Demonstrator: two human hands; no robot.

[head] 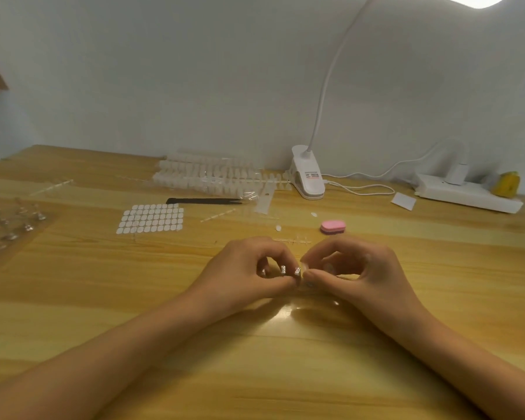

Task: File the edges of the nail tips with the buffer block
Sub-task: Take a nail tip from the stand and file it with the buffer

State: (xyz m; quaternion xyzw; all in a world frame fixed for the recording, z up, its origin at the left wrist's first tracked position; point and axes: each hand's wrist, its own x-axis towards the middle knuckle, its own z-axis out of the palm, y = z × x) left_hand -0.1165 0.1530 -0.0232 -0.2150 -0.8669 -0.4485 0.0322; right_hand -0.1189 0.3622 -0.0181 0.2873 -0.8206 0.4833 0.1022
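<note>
- Where your two hands meet low over the table [255, 374], the left hand [249, 268] and the right hand [361, 268] are each curled narrow, thumb against fingertips. They appear to pinch one small pale tip [304, 266] between them. The shared hold is judged to steady so slight a piece.
- Your fingertips cover most of the tip. Its shape and which edge faces up cannot be made out, nor whether your left hand truly grips it or only touches it.
- The pink buffer [333, 227] lies flat on the table just beyond your right hand, apart from it. Neither hand holds it, so filing is judged not yet begun. Its place on that side suits a reach by your right hand.
- A thin clear strip [291, 241] lies between your hands and the buffer. The pale ovals near it are too small to identify.
- Farther out lie a sticker sheet [150, 219], black tweezers [203, 201] and a bag of tips [212, 177] near the wall, kept away from the working spot.
- The lamp [308, 177] stands on its clip base behind. Its head is cut off at the top edge, and its glare falls on the table between your wrists.
- At the left edge the metal stands [9, 228] are blurred and their number is unclear.
</note>
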